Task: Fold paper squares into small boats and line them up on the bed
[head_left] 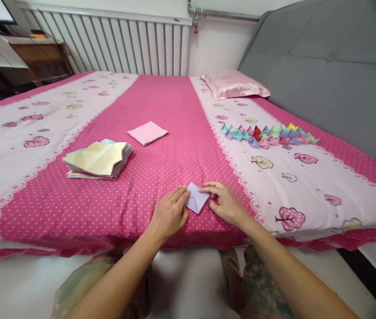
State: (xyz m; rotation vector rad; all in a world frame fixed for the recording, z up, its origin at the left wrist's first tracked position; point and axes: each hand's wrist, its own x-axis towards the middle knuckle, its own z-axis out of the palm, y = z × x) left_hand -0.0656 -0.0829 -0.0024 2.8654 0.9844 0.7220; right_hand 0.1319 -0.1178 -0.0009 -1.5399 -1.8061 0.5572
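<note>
A small pale lilac folded paper (195, 198) lies on the pink dotted bedspread (161, 146) near the bed's front edge. My left hand (169, 213) presses its left side with the fingers closed together on the paper. From the other side, my right hand (225, 201) pinches the top right edge with the fingertips. Both hands rest on the bed.
A stack of creased coloured paper sheets (98, 160) lies to the left, a pink paper square (147, 132) behind it. Several small folded paper pieces (267, 135) sit in a row at the right. A pink pillow (234, 84), grey headboard (323, 66) and radiator (114, 42) stand beyond.
</note>
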